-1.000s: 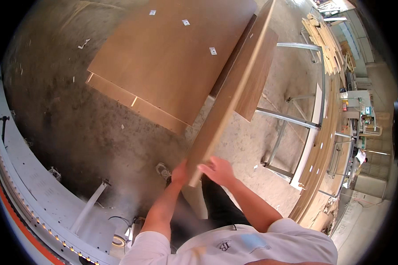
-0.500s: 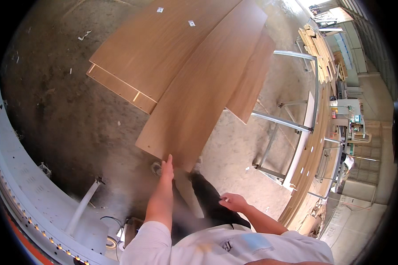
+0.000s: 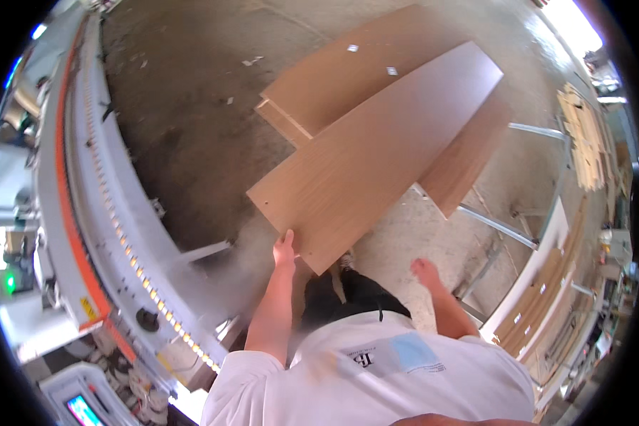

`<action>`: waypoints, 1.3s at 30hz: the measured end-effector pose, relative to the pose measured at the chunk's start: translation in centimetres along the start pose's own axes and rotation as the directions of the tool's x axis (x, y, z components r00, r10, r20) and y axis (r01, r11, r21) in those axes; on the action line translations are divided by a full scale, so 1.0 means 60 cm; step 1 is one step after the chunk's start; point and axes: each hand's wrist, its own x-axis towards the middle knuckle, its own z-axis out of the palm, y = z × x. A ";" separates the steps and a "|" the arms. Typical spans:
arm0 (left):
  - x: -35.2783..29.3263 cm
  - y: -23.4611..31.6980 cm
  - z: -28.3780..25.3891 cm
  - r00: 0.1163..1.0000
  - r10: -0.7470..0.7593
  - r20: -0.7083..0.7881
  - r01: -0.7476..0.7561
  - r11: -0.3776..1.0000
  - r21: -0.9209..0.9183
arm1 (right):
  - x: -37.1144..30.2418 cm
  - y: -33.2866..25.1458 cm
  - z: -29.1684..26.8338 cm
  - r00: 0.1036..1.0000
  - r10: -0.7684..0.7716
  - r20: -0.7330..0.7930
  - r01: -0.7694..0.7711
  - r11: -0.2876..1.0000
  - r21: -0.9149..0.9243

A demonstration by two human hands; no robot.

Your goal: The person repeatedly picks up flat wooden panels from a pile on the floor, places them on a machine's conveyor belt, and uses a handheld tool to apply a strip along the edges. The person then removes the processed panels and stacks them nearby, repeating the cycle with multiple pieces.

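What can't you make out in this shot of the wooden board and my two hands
- Head view: the left hand touches the near edge of the long wooden board; whether its fingers grip underneath is hidden by the board.
- Stacked panels below: their number is covered by the top board.
- Right hand: blurred, fingers unclear, apparently empty.
- Feet: hidden by the white shirt.

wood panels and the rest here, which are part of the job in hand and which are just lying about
In hand:
long wood panel
left hand on its near edge
panel stack beneath

Lying about:
white conveyor machine
metal rails
wood strips
right hand, free
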 end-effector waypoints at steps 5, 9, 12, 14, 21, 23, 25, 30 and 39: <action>-0.089 -0.023 -0.198 0.981 0.112 -0.157 -0.130 0.986 -0.104 | 0.162 -0.180 -0.075 0.975 -0.074 -0.211 0.083 0.996 0.035; -0.211 -0.016 -0.327 0.925 0.196 -0.324 -0.274 0.937 -0.217 | 0.248 -0.224 -0.075 0.976 0.219 0.014 -0.202 0.872 0.446; -0.280 -0.076 -0.473 0.878 0.145 -0.457 -0.275 0.933 -0.232 | 0.198 -0.285 -0.039 0.963 0.240 0.126 -0.264 0.728 0.633; -0.312 -0.099 -0.562 0.820 0.160 -0.550 -0.301 0.938 -0.175 | 0.157 -0.332 0.008 0.960 0.240 0.143 -0.271 0.681 0.680; -0.385 -0.166 -0.860 0.664 0.135 -0.735 -0.112 0.990 0.081 | 0.002 -0.357 0.234 0.867 0.281 0.412 -0.499 0.502 0.707; -0.395 -0.162 -0.914 0.588 0.180 -0.789 -0.109 0.984 0.143 | -0.070 -0.398 0.281 0.837 0.262 0.480 -0.543 0.500 0.674; -0.396 -0.151 -0.985 0.572 0.203 -0.795 -0.037 0.974 0.222 | -0.155 -0.465 0.313 0.820 0.242 0.518 -0.563 0.505 0.655; -0.396 -0.147 -1.070 0.381 0.449 -0.808 0.114 0.845 0.523 | -0.179 -0.482 0.340 0.605 0.083 0.792 -0.548 0.764 0.339; -0.381 -0.173 -0.695 0.505 0.617 -0.603 0.349 0.493 0.797 | 0.082 -0.407 0.163 0.808 0.236 0.540 -0.557 0.607 0.568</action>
